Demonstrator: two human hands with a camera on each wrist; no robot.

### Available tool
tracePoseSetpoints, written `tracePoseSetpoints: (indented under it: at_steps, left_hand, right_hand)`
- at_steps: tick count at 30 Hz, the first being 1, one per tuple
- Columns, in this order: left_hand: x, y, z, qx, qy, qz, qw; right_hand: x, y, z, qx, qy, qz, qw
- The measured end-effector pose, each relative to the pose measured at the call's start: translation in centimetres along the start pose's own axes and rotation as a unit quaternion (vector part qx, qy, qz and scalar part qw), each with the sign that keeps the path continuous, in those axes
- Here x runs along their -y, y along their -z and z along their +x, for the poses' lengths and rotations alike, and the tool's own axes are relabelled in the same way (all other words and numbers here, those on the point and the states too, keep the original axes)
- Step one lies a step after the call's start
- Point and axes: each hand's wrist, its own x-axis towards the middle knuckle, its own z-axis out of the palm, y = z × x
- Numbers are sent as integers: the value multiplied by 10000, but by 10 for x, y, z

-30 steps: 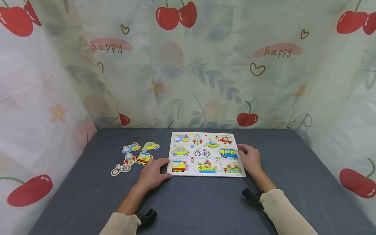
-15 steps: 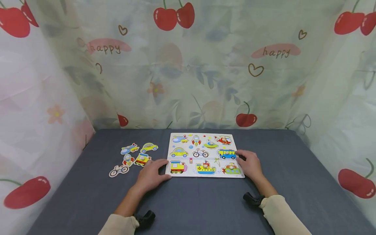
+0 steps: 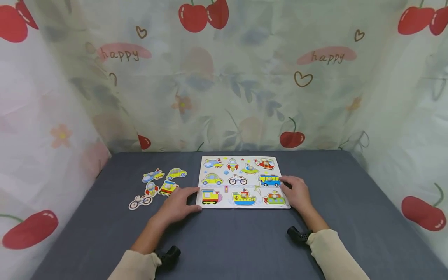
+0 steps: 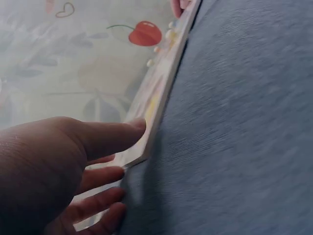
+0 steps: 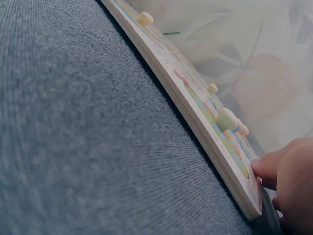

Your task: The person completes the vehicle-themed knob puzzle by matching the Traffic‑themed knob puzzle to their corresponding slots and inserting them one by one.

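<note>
A white wooden peg puzzle board [image 3: 227, 206] printed with vehicles lies on the dark cloth in front of me. Pieces sit in it, among them a helicopter [image 3: 267, 164], a bus [image 3: 269, 181], a ship [image 3: 244, 197] and a submarine [image 3: 274, 199]; knobs stand up in the right wrist view. My left hand [image 3: 176, 206] spans the near left corner, its thumb [image 4: 115, 137] over the top face and its other fingers outstretched beside the edge. My right hand [image 3: 297, 192] touches the right edge, fingertips by the bus; its other fingers are partly hidden in the right wrist view.
Left of the board lie loose pieces: a plane [image 3: 153, 175], a car [image 3: 176, 174], a rocket [image 3: 151, 189], a train [image 3: 168, 188] partly near the left hand, and a bicycle [image 3: 140, 202]. A printed curtain [image 3: 217, 116] encloses the table's back and sides.
My right hand's fingertips have come a little nearer along the right edge and onto it beside the bus. The left hand, the board and the loose pieces keep their places; the head view shifts slightly.
</note>
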Motion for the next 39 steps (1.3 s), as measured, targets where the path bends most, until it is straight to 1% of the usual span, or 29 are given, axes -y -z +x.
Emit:
tracePoseSetpoints:
  at_steps: [2, 4, 7, 10, 13, 14, 16, 18, 21, 24, 27, 31, 35, 39]
  left_hand:
    - [0, 4, 4, 39, 12, -147, 9999]
    - [1, 8, 8, -22, 76, -259, 9996]
    - [4, 13, 15, -370, 127, -315, 9987]
    - [9, 18, 23, -891, 5, -140, 9959]
    - [15, 21, 30, -1384, -105, 190, 9901]
    - [17, 22, 33, -1483, -126, 313, 9884]
    - [21, 23, 39, -1564, -137, 550, 9861]
    - [25, 24, 44, -1539, -149, 761, 9850]
    - [29, 26, 52, -1458, -41, 999, 9843]
    - [33, 31, 58, -1416, 157, 1117, 9835]
    - [38, 37, 64, -1395, 356, 1134, 9831]
    - [47, 45, 70, -1253, 653, 966, 9852]
    - [55, 46, 74, -871, 973, 679, 9891]
    - [60, 46, 77, -632, 1238, 456, 9892]
  right_hand:
    - [-1, 0, -2, -9, -48, -3, 10000]
    - [-2, 1, -3, -15, -78, -11, 10000]
    - [-2, 1, -4, -10, -101, -37, 9999]
    - [-2, 2, -4, -14, -94, -33, 9999]
    - [-3, 1, -4, 3, -81, -33, 10000]
    - [-3, 1, -4, 8, -83, -30, 10000]
    - [-3, 0, -4, 2, -70, -29, 10000]
    - [-4, 0, -4, -21, -63, -34, 10000]
    - [-4, -1, -4, -33, -54, -16, 10000]
    - [-3, -1, -3, -13, -71, -16, 10000]
    - [-1, -1, -3, -22, -83, -8, 10000]
    - [1, 0, -2, -53, -71, -34, 10000]
    - [2, 0, -1, -42, -117, -54, 9999]
    - [1, 0, -2, -31, -135, -38, 9999]
